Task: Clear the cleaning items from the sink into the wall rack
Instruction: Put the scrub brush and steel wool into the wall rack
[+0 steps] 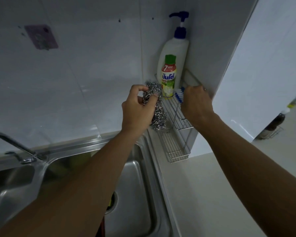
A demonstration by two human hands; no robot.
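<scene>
- My left hand is raised in front of the white tiled wall, fingers and thumb curled around a silvery steel-wool scouring pad, which I grip at its upper half while its lower end hangs below my palm.
- The scouring pad sits just at the left edge of the upper shelf of the two-tier chrome wire wall rack, and its bottom touches or nearly touches the rack's lower tier; I cannot tell which.
- My right hand is closed around the top rail at the right side of the rack, knuckles toward me.
- Just beside that hand, a brush with blue and white bristles lies in the upper shelf; most of it is hidden behind my fingers.
- At the back of the same shelf stands a small bottle with a green cap and a green-and-white label, upright, and right behind it a tall white pump bottle with a dark blue pump head.
- Below my forearms lies the stainless steel sink, with the chrome tap off to the left.
- The pale countertop runs along the sink's right side, under the rack.
</scene>
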